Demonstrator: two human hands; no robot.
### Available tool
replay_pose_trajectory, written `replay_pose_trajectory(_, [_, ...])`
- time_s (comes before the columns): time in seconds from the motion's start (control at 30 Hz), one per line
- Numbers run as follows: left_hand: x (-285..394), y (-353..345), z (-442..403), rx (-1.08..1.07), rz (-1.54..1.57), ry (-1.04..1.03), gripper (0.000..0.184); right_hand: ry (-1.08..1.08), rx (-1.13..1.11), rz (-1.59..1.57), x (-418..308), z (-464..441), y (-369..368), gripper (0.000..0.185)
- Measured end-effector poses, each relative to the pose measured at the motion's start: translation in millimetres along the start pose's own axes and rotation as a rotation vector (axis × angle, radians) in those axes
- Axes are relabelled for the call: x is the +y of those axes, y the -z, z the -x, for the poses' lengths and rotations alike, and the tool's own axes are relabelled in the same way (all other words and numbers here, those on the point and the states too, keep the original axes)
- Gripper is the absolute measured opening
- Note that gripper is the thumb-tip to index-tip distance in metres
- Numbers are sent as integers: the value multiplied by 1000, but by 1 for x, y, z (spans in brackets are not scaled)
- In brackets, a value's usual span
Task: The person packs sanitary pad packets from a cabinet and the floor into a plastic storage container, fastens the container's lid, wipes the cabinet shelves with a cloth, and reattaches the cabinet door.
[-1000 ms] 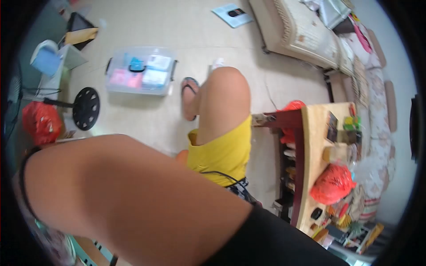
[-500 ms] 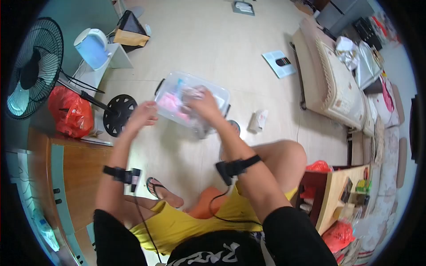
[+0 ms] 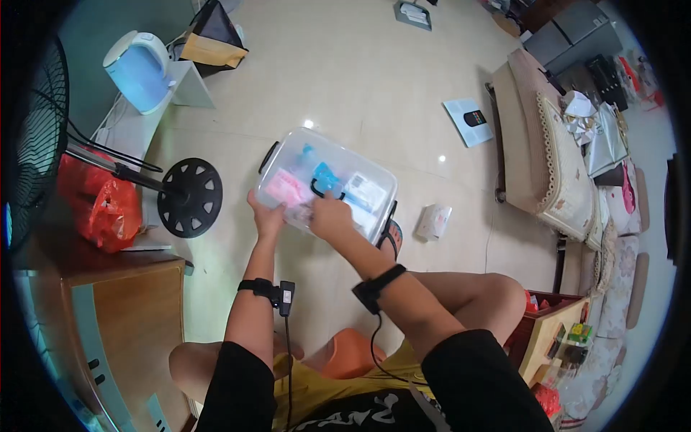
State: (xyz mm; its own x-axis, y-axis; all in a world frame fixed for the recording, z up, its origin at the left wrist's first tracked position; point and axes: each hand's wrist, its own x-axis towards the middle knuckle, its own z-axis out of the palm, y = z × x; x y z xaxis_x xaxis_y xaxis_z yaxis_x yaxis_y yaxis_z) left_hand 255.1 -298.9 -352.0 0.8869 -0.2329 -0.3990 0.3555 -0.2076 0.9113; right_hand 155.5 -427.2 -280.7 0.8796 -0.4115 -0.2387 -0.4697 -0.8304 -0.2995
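A clear plastic storage box (image 3: pixel 291 138) with black side latches sits on the floor in front of me. In it lie a pink packet (image 3: pixel 286 189), a blue item (image 3: pixel 325 175) and a white packet (image 3: pixel 366 193). My left hand (image 3: pixel 266 217) grips the box's near left corner. My right hand (image 3: pixel 332 218) is over the near side, fingers curled. A black curved piece (image 3: pixel 317 189) shows at its fingertips; whether it belongs to a lid I cannot tell. Crinkled clear plastic (image 3: pixel 298 213) lies beside that hand, partly hidden.
A fan base (image 3: pixel 191 198) and red plastic bag (image 3: pixel 115 212) stand left, below a blue kettle (image 3: pixel 144 75) on a white shelf. On the floor to the right are a white packet (image 3: pixel 434 222) and a flat scale-like panel (image 3: pixel 469 122). An orange stool (image 3: pixel 349 353) is beneath me.
My right hand, which held crinkled clear plastic above the box, has come down to its near side. My left hand has moved from beside the box onto its corner. The view has shifted.
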Motion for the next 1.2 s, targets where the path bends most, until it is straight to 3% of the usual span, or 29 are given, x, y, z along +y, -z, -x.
replay_pose_trajectory(0.27, [-33, -4, -16, 55, 93, -112, 84, -179, -267, 334, 85, 88, 87, 38])
replay_pose_trajectory(0.37, [-20, -2, -4, 46, 120, 14, 85, -399, 45, 241, 88, 103, 114, 33])
replay_pose_trajectory(0.4, [-29, 2, -2, 38, 121, 8, 85, -405, 53, 240, 84, 105, 111, 33])
replay_pose_trajectory(0.5, [-58, 12, -6, 122, 235, 126, 105, -139, 503, -7, 77, 93, 47, 27])
replay_pose_trajectory(0.53, [-72, 14, -5, 141, 275, 190, 113, -171, 271, 8, 89, 82, -11, 26])
replay_pose_trajectory(0.57, [-91, 17, -11, 133, 304, 202, 122, -243, 220, 9, 70, 95, -37, 23])
replay_pose_trajectory(0.6, [-109, 24, -22, 103, 324, 233, 124, -14, 55, 24, 67, 94, -60, 21])
replay_pose_trajectory(0.63, [-135, 39, -33, -5, 365, 228, 126, -29, -190, 39, 36, 110, -24, 21])
replay_pose_trajectory(0.67, [-149, 43, -33, 97, 331, 213, 124, -76, -351, -44, 22, 119, -7, 28])
replay_pose_trajectory(0.7, [-131, 52, -23, -9, 321, 272, 122, -34, -357, -76, 18, 124, 8, 32])
replay_pose_trajectory(0.77, [-134, 51, -35, 55, 246, 167, 113, -70, -39, -77, 20, 129, 21, 31])
replay_pose_trajectory(0.8, [-162, 61, -76, -55, 299, 206, 97, -173, -13, -144, 25, 119, 18, 32])
replay_pose_trajectory(0.83, [-147, 62, -74, -195, 375, 171, 84, -166, 175, -210, 28, 131, 34, 37])
replay_pose_trajectory(0.87, [-128, 50, -73, -87, 321, 230, 78, -174, 221, -277, 31, 147, 57, 41])
replay_pose_trajectory(0.97, [-100, 29, -69, -180, 238, 296, 80, -202, 407, -571, 37, 215, 178, 47])
replay_pose_trajectory(1.03, [-88, 38, -56, -209, 117, 327, 82, -119, 768, -735, 73, 250, 227, 50])
replay_pose_trajectory(1.07, [-81, 49, -53, -218, 52, 340, 84, -202, 839, -818, 83, 292, 275, 49])
replay_pose_trajectory(1.1, [-75, 63, -49, -223, -11, 359, 86, -133, 934, -846, 109, 320, 304, 48])
replay_pose_trajectory(1.13, [-64, 77, -52, -223, -10, 352, 86, -204, 1101, -684, 125, 354, 331, 46])
replay_pose_trajectory(1.17, [-48, 85, -59, -204, -200, 397, 92, -134, 1156, -378, 145, 395, 356, 45])
replay_pose_trajectory(1.2, [-36, 94, -63, -179, -391, 440, 99, -132, 1167, -374, 147, 401, 359, 45])
